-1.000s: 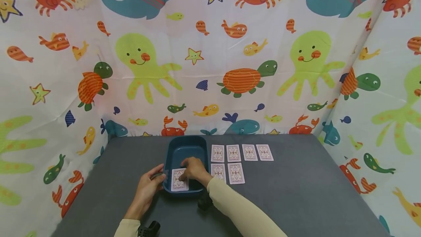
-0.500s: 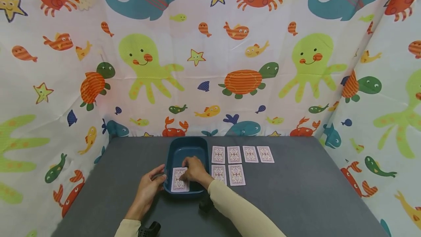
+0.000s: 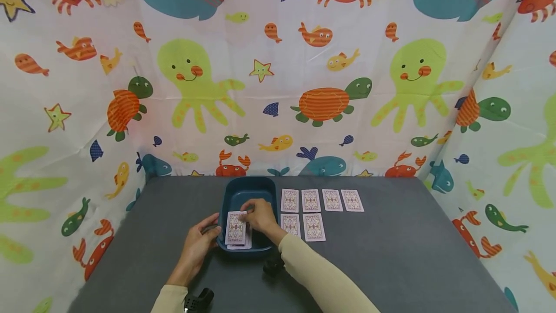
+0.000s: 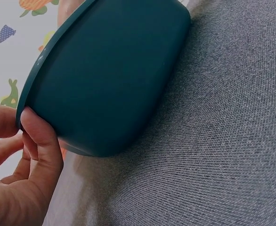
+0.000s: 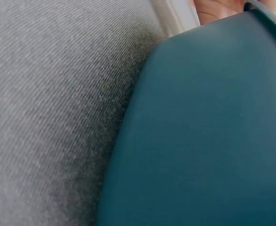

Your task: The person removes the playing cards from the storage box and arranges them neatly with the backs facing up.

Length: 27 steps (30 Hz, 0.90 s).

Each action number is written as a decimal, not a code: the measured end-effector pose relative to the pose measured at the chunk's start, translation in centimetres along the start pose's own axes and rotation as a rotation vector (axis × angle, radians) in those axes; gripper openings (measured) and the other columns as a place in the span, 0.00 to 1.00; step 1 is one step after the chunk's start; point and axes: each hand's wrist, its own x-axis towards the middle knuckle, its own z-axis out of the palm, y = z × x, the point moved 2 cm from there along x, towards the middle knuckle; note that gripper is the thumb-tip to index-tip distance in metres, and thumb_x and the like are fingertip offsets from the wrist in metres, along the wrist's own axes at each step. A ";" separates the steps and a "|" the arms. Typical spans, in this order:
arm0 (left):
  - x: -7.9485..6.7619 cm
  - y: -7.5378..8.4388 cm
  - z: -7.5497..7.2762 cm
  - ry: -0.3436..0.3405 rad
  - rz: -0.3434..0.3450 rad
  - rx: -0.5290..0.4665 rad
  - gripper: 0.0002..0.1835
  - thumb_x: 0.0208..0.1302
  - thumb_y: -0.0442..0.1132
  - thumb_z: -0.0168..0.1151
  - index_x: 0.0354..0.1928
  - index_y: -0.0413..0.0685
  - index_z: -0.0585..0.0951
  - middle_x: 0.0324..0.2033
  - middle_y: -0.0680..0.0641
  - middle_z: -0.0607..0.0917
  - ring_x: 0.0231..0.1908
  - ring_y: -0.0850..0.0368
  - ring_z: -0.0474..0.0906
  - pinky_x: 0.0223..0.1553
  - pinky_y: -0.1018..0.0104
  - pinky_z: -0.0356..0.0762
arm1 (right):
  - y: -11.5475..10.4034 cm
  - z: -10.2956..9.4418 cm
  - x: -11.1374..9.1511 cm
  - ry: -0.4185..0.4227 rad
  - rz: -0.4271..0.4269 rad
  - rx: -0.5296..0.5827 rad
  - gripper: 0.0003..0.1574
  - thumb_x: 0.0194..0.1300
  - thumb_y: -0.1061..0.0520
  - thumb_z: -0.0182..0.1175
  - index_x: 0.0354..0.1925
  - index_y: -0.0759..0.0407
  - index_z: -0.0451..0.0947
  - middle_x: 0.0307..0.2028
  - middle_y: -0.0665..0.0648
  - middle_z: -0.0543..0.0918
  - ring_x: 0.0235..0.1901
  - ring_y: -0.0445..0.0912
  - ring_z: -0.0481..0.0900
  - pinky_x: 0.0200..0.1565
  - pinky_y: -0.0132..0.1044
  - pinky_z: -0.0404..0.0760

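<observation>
- My left hand (image 3: 197,245) pinches the near-left rim of a blue bin (image 3: 251,179), thumb outside, a finger over the edge, as the left wrist view shows. The bin stands on a grey table (image 3: 391,255). Pulling down on that rim could, I judge, tip or slide the bin.
- My right hand (image 3: 260,216) reaches into the bin, thumb and fingertips drawn close together at the right edge of an upper card (image 3: 235,228). They seem to pinch it; the right wrist view does not show these fingers.
- The upper card lies over a lower card (image 3: 249,239), near the bin's near-left corner, pattern up. Whether more lie beneath, I cannot tell. Because they overlap, two could come up together, or the lower one could be dragged askew.
- My hold is only at the edge, so the card could slip or bend.
- Six patterned cards (image 3: 311,200) lie right of the bin, four in the far row, two nearer. My right sleeve (image 3: 326,274) passes close to the nearer pair; a low sweep could knock them out of line.
</observation>
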 end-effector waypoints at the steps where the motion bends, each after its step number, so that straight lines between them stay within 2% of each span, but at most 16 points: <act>1: 0.1 0.0 0.0 0.002 -0.002 0.002 0.25 0.69 0.33 0.56 0.68 0.46 0.71 0.62 0.40 0.72 0.47 0.54 0.76 0.37 0.65 0.78 | 0.0 0.0 0.1 0.007 -0.001 0.004 0.09 0.55 0.58 0.72 0.36 0.54 0.85 0.22 0.50 0.84 0.20 0.40 0.79 0.21 0.33 0.74; 8: 0.3 0.0 0.0 0.008 -0.012 0.009 0.24 0.69 0.34 0.56 0.67 0.48 0.72 0.61 0.42 0.73 0.47 0.51 0.76 0.38 0.66 0.79 | -0.3 -0.4 0.2 0.042 0.019 0.023 0.07 0.58 0.56 0.71 0.37 0.53 0.85 0.25 0.50 0.84 0.23 0.41 0.78 0.24 0.33 0.75; 19: 0.0 0.2 0.0 0.008 -0.006 0.004 0.25 0.69 0.33 0.56 0.68 0.46 0.71 0.62 0.40 0.71 0.43 0.58 0.76 0.36 0.66 0.78 | -0.6 -0.7 0.0 0.106 0.002 0.039 0.08 0.56 0.53 0.72 0.36 0.51 0.85 0.26 0.50 0.84 0.26 0.41 0.78 0.27 0.33 0.75; 27: 0.1 0.0 0.0 0.014 -0.018 0.023 0.25 0.69 0.34 0.55 0.68 0.48 0.72 0.61 0.41 0.72 0.46 0.54 0.76 0.37 0.66 0.78 | -0.6 -0.9 0.0 0.094 -0.003 0.079 0.08 0.59 0.51 0.70 0.39 0.49 0.85 0.30 0.50 0.85 0.29 0.41 0.79 0.32 0.34 0.77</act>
